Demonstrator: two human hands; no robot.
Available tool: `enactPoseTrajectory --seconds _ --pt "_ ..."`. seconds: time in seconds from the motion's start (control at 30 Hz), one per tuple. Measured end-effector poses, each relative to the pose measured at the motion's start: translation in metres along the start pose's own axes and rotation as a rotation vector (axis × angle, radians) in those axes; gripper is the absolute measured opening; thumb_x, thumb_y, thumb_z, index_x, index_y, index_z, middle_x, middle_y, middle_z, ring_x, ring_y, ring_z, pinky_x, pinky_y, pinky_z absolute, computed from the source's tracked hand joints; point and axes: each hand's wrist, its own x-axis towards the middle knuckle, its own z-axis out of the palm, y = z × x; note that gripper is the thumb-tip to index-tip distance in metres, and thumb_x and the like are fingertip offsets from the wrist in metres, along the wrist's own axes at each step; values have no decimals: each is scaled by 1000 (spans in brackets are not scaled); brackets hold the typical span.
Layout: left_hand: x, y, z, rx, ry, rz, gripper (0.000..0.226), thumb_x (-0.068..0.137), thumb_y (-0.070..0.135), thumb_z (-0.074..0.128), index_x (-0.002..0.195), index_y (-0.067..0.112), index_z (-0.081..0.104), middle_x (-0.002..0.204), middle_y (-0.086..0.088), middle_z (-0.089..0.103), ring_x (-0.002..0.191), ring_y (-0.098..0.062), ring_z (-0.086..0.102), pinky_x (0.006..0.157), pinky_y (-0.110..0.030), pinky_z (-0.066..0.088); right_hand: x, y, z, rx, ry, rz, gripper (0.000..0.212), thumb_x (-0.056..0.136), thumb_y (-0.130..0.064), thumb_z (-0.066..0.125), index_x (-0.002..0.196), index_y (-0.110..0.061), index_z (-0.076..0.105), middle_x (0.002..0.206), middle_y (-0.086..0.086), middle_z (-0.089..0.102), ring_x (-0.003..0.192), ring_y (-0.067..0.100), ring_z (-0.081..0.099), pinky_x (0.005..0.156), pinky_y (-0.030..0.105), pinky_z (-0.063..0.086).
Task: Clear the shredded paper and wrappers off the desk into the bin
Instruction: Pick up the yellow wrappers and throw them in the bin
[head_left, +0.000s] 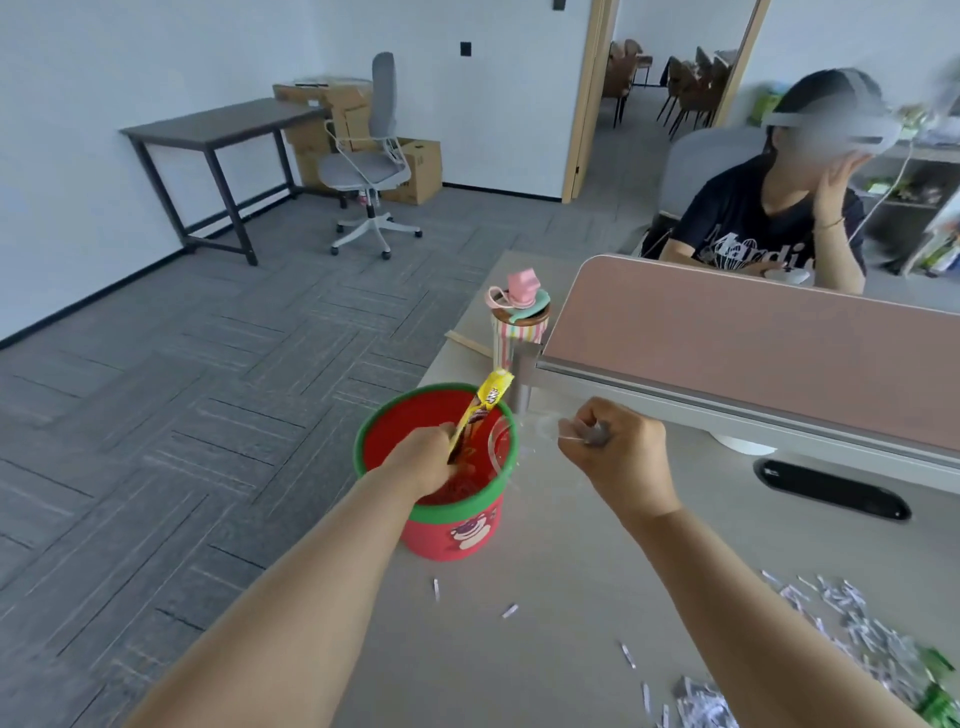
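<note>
Spanning the grey-carpeted room's corner, the pale grey desk (519, 649) carries the round red green-rimmed bin (457, 525) at its edge. Left hand (426, 457) pinches a yellow-red wrapper (480, 410) above it; right hand (618, 452) fists clear film. White shredded paper (857, 629) lies right.

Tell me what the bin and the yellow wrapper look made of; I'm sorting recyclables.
The bin looks like matte paperboard or thin plastic: printed red wall, green rolled rim; I can't tell which. The yellow wrapper in the left hand looks like glossy plastic film, with printed, shiny, creased faces.
</note>
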Motion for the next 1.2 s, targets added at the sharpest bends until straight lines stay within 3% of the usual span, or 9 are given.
enactPoseTrajectory --seconds 0.1,0.2,0.3,0.47,0.57,0.7,0.87,1.03,1.2 --pt "7 3 1 174 -236 10 48 81 33 65 123 14 50 115 -10 61 100 -30 57 86 -40 46 5 -1 10 -4 -14 -15 30 63 4 73 54 -11 49 47 0 40 47 0 41 43 7 27" --pt "10 4 -10 294 -252 11 55 74 39 68 120 14 53 116 -9 61 98 -30 57 84 -42 49 9 -2 18 6 -5 -30 26 66 0 73 54 -7 51 48 2 42 48 1 40 43 8 27" --pt "-6 3 -33 272 -126 17 69 71 44 73 129 17 46 126 -5 51 111 -26 50 90 -40 44 15 -5 27 35 9 -44 26 66 -5 73 55 -9 50 48 0 41 48 1 40 44 9 28" --pt "-49 -28 -39 97 352 -64 51 84 34 63 129 18 46 137 -4 38 124 -24 32 96 -40 35 39 -32 60 112 20 -79 23 67 -5 73 57 -8 53 50 -7 44 52 5 43 47 6 30" --pt "-66 -45 -24 -130 417 -210 49 89 30 57 131 11 41 139 -11 36 125 -29 32 97 -44 35 46 -46 89 127 -36 -191 14 68 -1 69 62 -7 58 56 -6 52 50 -3 46 49 11 38" --pt "-80 -52 -3 -382 475 -201 40 94 30 46 129 11 42 126 -9 51 104 -18 54 81 -33 43 35 -27 133 -333 -677 -125 4 80 -15 60 82 -17 57 85 7 60 77 31 58 67 44 52" --pt "-82 -53 6 -364 518 -179 36 96 27 43 129 13 43 123 -5 55 101 -17 56 81 -36 46 29 -20 146 -674 -1107 -161 60 81 -21 61 135 -21 35 120 13 54 106 33 53 83 41 47" --pt "-84 -48 10 -342 533 -200 36 96 26 42 129 12 43 121 -7 55 99 -23 57 77 -35 45 24 -23 136 -539 -1098 -153 76 79 -37 66 141 -31 21 127 9 50 109 31 51 91 45 45" --pt "-98 -38 18 -407 535 -193 40 96 27 41 133 12 36 116 -1 56 95 -19 56 75 -32 41 9 -28 111 -280 -652 -341 25 87 -21 51 111 -22 59 110 3 64 103 26 55 79 46 49"
